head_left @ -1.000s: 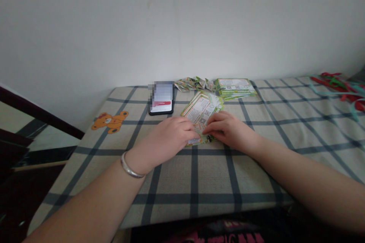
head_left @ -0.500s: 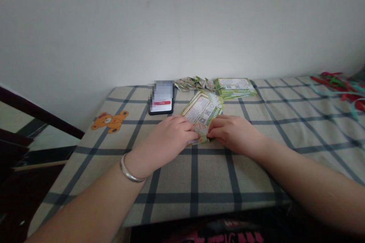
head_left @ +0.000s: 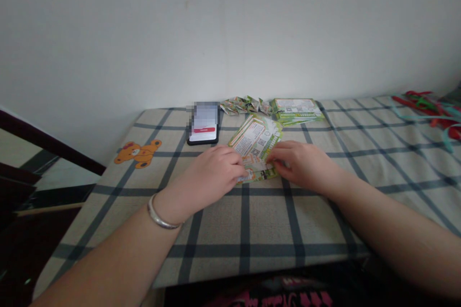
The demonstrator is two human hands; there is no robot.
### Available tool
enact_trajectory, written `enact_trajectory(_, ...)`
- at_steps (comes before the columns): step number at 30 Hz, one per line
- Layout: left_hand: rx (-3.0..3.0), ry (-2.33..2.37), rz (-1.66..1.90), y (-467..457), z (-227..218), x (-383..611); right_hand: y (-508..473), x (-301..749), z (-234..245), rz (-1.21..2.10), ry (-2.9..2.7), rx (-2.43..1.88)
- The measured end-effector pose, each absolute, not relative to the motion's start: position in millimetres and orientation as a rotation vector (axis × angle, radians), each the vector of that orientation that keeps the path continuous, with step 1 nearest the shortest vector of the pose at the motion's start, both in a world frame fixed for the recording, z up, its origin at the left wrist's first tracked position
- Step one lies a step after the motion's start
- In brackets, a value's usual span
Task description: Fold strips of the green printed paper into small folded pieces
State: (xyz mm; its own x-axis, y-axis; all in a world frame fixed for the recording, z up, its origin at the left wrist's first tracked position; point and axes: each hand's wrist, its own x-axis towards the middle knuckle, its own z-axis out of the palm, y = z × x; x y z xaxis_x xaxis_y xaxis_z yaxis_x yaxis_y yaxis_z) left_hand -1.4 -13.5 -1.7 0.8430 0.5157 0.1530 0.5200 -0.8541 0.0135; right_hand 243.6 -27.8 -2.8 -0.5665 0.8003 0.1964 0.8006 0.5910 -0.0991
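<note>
A small fan of green-and-white printed paper sheets lies on the table in front of me, with text and square codes on top. At its near end is a printed sheet with orange, green and black patches, overlapping the others. My left hand has its fingers curled over the left edge of this sheet. My right hand pinches at its right edge, thumb below the fingers. Both hands' fingertips are partly hidden. Behind the fan sits a row of folded green paper pieces.
Left of the fan lies a phone with a lit screen. A stack of similar green sheets rests by the wall. At left is a bear cutout; red, green and turquoise strips lie far right on the checked tablecloth.
My right hand has shifted slightly right and up along the near sheet, its thumb and fingers a little further apart. More of that sheet shows between the hands. My left hand has barely moved.
</note>
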Motion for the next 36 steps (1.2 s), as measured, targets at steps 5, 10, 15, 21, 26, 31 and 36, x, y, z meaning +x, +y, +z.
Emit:
enact_trajectory(5,-2.971,-0.909,-0.293,-14,-6,2,-20,247,-11,0.239,-2.520,-1.285)
enact_trajectory(10,-2.984,-0.970,-0.397,-11,-11,2,-18,246,-12,0.292,-2.481,-1.310)
enact_trajectory(15,-3.025,-0.998,-0.396,-8,-12,-1,-20,245,-10,0.337,-2.515,-1.361)
enact_trajectory(21,-2.993,-0.954,-0.270,-10,-8,-1,-26,249,-3,0.231,-2.628,-1.297)
enact_trajectory(26,-2.979,-0.936,-0.240,-15,-1,-2,-29,253,2,0.165,-2.665,-1.307)
enact_trajectory(31,-2.974,-0.926,-0.219,-18,2,-3,-30,253,6,0.141,-2.692,-1.311)
enact_trajectory(36,-2.966,-0.951,-0.259,-17,1,-1,-31,251,6,0.174,-2.678,-1.300)
